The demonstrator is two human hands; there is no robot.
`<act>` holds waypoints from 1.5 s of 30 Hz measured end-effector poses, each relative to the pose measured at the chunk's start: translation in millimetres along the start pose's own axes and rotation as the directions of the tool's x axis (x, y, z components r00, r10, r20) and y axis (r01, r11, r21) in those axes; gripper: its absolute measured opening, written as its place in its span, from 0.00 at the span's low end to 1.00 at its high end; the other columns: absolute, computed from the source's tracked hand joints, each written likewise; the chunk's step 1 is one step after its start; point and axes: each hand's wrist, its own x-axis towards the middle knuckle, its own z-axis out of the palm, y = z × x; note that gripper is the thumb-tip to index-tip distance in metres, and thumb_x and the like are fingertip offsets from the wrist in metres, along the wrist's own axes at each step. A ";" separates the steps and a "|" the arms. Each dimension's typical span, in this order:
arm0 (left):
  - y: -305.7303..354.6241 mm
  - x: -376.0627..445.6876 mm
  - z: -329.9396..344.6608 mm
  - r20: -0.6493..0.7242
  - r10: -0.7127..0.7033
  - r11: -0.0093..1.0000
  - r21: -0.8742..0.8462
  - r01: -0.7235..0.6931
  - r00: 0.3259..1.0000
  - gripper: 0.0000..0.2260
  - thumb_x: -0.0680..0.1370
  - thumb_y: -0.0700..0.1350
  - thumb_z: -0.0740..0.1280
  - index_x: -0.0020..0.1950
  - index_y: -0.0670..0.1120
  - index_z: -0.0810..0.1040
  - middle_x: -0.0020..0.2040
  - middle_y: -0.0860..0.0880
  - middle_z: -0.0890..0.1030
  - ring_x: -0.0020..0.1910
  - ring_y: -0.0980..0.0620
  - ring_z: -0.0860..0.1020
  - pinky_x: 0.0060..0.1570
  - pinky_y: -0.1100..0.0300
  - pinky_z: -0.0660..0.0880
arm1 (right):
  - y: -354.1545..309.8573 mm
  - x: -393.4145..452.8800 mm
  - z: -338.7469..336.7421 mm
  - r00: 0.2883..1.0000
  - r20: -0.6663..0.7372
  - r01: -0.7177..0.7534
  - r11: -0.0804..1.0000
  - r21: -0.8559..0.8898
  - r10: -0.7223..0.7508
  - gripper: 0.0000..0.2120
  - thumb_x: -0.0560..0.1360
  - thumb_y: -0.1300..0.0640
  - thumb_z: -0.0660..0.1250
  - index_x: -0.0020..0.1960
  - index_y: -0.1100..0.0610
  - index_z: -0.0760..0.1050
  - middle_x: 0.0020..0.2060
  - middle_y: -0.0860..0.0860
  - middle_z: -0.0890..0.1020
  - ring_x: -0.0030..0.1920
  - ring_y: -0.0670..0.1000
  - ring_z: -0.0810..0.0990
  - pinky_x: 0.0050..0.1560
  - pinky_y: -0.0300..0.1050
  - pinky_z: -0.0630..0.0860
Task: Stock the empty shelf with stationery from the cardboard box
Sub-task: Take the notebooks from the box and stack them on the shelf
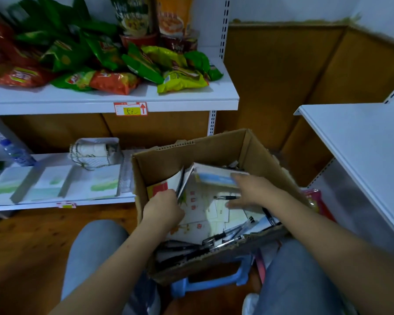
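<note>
Hands low in frame: my left hand (pixel 163 206) grips white booklets (pixel 176 181) inside the brown cardboard box (pixel 216 144); my right hand (pixel 251 189) lies open on a blue-striped notebook (pixel 214 177).

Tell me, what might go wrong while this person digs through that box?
The cardboard box sits tilted on a small blue stool, so it might tip. Loose pens lie by its torn near edge and could roll out. The left hand grips upright booklets, which may bend.

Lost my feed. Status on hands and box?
Left hand grips booklets in cardboard box. Right hand flat on papers. Shelf unobstructed.
</note>
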 end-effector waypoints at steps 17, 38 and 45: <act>-18.1 -2.8 -41.0 0.015 0.027 0.895 -0.447 -0.017 1.000 0.08 0.74 0.39 0.69 0.52 0.45 0.77 0.46 0.49 0.79 0.44 0.51 0.78 0.41 0.55 0.78 | -55.3 37.2 9.2 0.949 -0.200 0.209 0.961 -0.180 -0.243 0.24 0.78 0.43 0.59 0.70 0.54 0.66 0.56 0.56 0.76 0.56 0.58 0.75 0.50 0.53 0.75; 162.7 -123.7 -97.5 -0.596 0.337 0.493 -0.548 -0.675 0.729 0.09 0.77 0.45 0.70 0.48 0.58 0.73 0.40 0.63 0.75 0.39 0.63 0.74 0.37 0.63 0.72 | 18.1 -238.8 -117.3 0.408 -0.711 0.332 0.633 0.700 0.573 0.16 0.80 0.55 0.65 0.66 0.57 0.74 0.53 0.45 0.77 0.53 0.45 0.75 0.50 0.35 0.70; 296.0 -161.1 -20.0 -0.626 0.672 0.312 -0.244 -0.918 0.395 0.24 0.79 0.42 0.66 0.71 0.60 0.71 0.53 0.54 0.83 0.49 0.47 0.80 0.43 0.55 0.77 | 94.1 -406.6 -93.3 -0.027 -0.841 -0.017 0.841 0.541 0.540 0.17 0.79 0.66 0.61 0.67 0.59 0.73 0.47 0.49 0.77 0.43 0.38 0.71 0.43 0.19 0.63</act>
